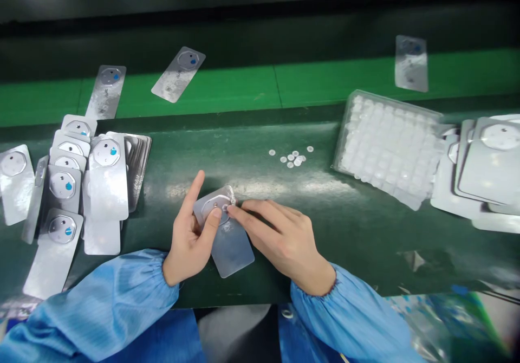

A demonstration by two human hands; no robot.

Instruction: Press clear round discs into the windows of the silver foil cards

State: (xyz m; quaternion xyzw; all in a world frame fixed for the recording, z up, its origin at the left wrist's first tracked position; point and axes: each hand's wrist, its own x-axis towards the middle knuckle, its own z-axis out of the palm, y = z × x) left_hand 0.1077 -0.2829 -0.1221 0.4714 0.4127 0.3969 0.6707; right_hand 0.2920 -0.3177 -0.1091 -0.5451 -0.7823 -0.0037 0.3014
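Dark green worktable (325, 233) under me, overlapping silvery rectangular plates (108, 189) heaped left, a clear plastic tray (345, 130) on the right. My left hand (189, 244) grips one shiny silver plate (233, 246) before me, index finger stretched; my right hand's (286, 241) fingertips meet a tiny whitish disc (225, 207) on it, whether pinching I can't tell. Beyond, loose translucent discs (298, 161).

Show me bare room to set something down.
One free patch lies between the left pile of metal plates and the small discs, beyond the left hand. Another lies between the right hand and the clear tray. The far left is crowded, as is the right, where the tray lies beside more plates.
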